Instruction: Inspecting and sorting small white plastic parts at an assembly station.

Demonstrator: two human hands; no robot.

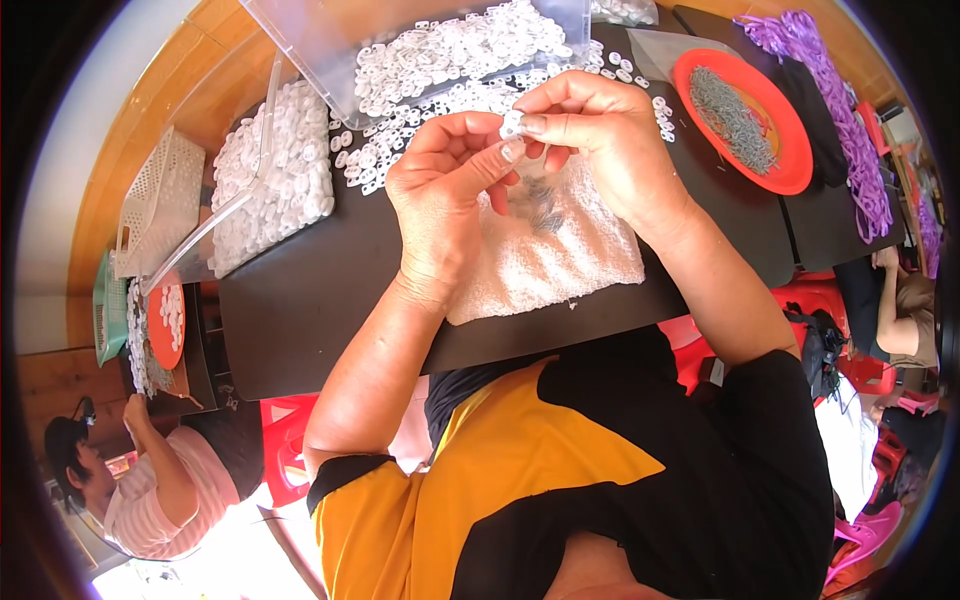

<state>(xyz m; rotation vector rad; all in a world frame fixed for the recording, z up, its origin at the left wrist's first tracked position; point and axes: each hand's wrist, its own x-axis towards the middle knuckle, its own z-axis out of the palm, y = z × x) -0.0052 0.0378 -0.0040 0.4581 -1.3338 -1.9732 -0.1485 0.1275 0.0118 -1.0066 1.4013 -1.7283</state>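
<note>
Dark table [300,320], pale towel [560,270] on it — both hands [440,190] [615,135] pinching small white piece [512,124].

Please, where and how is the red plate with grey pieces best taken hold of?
Probably grip the red plate by its near rim, coming from the person's side. Its red rim runs around the heaped grey pieces, and dark table lies before it; black cloth and purple ribbons crowd its right side.

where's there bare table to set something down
Dark table shows bare between the left heap of white pieces and the left forearm, and between the right forearm and the red plate. It's crowded beyond the towel, with loose white pieces and the clear box.
</note>
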